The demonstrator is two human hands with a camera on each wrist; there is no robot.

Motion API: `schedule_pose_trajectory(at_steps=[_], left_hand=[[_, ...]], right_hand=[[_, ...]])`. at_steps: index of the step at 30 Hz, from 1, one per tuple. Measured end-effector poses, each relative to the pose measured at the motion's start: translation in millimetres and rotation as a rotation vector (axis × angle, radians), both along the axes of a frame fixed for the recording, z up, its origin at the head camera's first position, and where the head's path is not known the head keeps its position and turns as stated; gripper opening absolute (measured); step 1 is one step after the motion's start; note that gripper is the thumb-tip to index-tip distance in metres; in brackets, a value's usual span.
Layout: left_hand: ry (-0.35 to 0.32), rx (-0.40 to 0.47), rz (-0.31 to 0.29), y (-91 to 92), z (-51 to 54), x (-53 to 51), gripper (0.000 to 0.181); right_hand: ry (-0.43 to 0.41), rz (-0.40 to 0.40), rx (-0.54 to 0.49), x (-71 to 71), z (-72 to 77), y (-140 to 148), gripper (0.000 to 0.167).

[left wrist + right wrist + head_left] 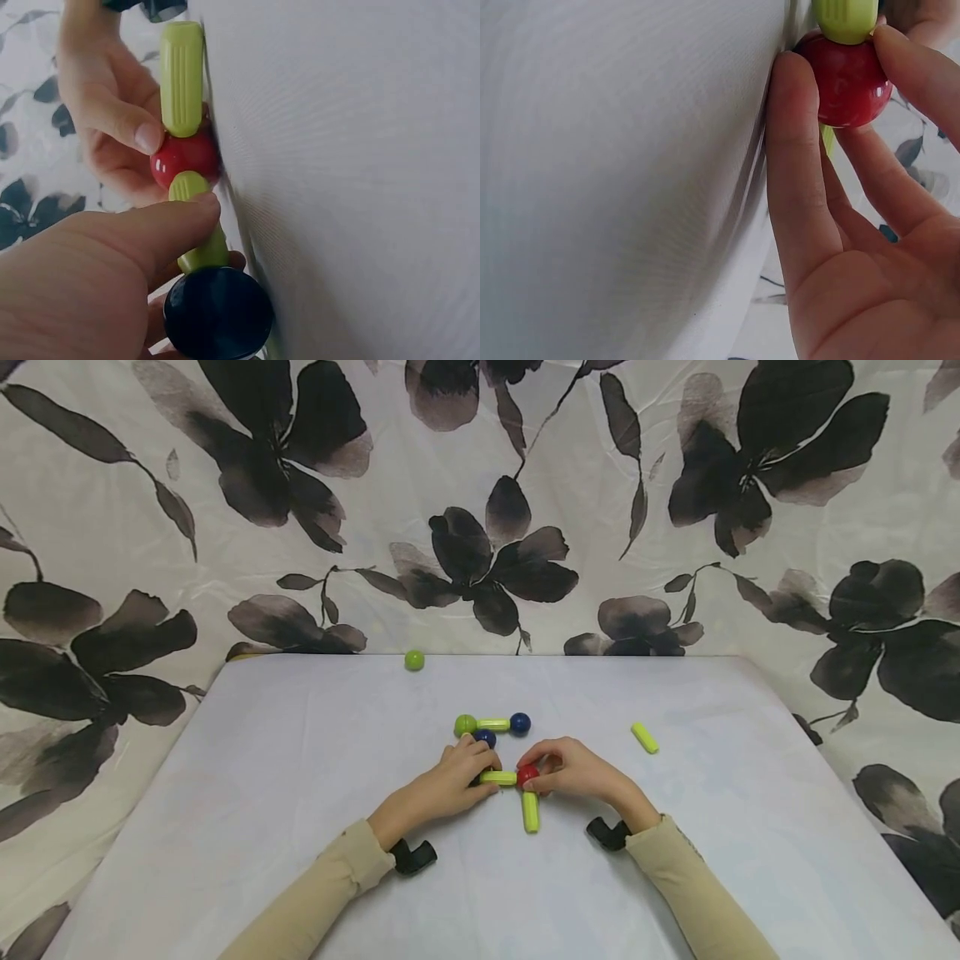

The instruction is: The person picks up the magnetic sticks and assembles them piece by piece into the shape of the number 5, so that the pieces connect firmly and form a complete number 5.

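My left hand (450, 781) pinches a short yellow-green ribbed magnetic-toy-like stick (498, 777) between thumb and fingers. The stick's right end meets a glossy red ball (527, 775). My right hand (573, 770) grips that ball with thumb and fingertips, seen closely on the red ball (849, 82) in the right wrist view. A second yellow-green stick (531, 812) extends from the ball toward the table's near side. In the left wrist view a dark blue ball (217, 311) sits at the pinched stick's other end; whether they are joined is hidden by my fingers.
Beyond my left hand, a green ball (465, 724), a yellow-green stick (492, 724) and a blue ball (520, 723) lie in line. A loose stick (644, 737) lies to the right. Another green ball (414, 660) sits at the white table's (300, 718) far edge, before a flowered cloth (570, 510).
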State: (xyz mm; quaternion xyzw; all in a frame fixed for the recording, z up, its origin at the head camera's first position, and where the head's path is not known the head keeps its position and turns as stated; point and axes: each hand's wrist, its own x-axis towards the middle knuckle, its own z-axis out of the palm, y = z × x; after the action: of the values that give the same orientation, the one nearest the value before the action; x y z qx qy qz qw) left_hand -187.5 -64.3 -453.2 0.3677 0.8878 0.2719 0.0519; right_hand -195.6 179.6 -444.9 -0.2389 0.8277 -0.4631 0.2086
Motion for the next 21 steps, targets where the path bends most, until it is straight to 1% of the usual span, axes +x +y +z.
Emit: schedule_pose_trajectory(at_steps=[4, 6, 8, 10, 11, 13, 15, 17, 18, 21], left_hand=[[0.010, -0.010, 0.020, 0.6, 1.7, 1.6, 0.016], [0.028, -0.010, 0.044, 0.2, 3.7, 1.8, 0.018], [0.074, -0.003, 0.080, 0.1, 8.2, 0.3, 0.018], [0.135, -0.016, 0.123, 0.6, 14.2, -3.6, 0.017], [0.165, -0.036, 0.147, 1.1, 17.6, -6.2, 0.017], [0.215, -0.104, 0.189, 3.2, 23.5, -12.9, 0.018], [0.233, -0.199, 0.212, 6.1, 27.9, -19.3, 0.022], [0.227, -0.290, 0.217, 9.7, 30.7, -24.5, 0.028], [0.222, -0.327, 0.210, 11.6, 31.4, -26.6, 0.031], [0.226, -0.400, 0.183, 16.7, 31.6, -30.7, 0.037]], right_hand=[[0.000, -0.001, 0.001, 0.1, -0.3, 0, 0.027], [-0.005, 0.002, -0.004, 0.2, -0.3, 0, 0.028], [-0.006, 0.007, -0.009, 0.1, -0.3, 1, 0.028], [-0.005, 0.012, -0.017, -0.1, -0.7, 1, 0.028], [-0.005, 0.012, -0.018, -0.3, -1.2, 1, 0.028], [-0.005, 0.009, -0.016, -1.0, -1.9, 2, 0.028], [-0.008, 0.006, -0.015, -1.3, -1.8, 2, 0.028], [-0.015, 0.003, -0.011, -1.3, -1.6, 1, 0.028], [-0.018, 0.002, -0.012, -1.2, -1.2, 1, 0.029], [-0.021, 0.003, -0.018, -0.6, -0.1, 1, 0.029]])
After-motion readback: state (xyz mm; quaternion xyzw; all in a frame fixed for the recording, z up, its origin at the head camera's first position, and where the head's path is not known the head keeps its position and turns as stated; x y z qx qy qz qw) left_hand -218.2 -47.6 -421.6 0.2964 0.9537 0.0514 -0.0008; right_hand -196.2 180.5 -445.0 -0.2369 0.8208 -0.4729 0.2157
